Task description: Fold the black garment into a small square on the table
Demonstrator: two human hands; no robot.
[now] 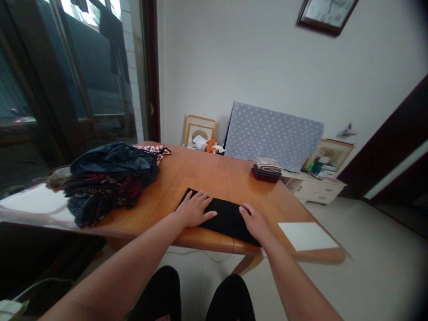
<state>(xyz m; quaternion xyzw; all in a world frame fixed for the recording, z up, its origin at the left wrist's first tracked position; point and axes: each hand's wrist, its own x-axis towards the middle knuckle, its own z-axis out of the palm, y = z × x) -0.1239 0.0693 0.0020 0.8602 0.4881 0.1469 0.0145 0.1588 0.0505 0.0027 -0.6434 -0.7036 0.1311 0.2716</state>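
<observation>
Both hands lie flat, fingers spread and gripping nothing, on a folded black cloth (225, 216) at the near edge of the wooden table (203, 171). The left hand (195, 208) presses its left end, the right hand (256, 221) its right end. The cloth's long axis runs left to right, slanting nearer toward the right. Farther left lies a heap of dark clothes (110, 178); farther right, a small folded stack (266, 169).

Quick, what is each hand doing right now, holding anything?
Left hand: open, lying flat on the folded black cloth, gripping nothing.
Right hand: open, palm down on the same cloth near its right end, gripping nothing.
</observation>
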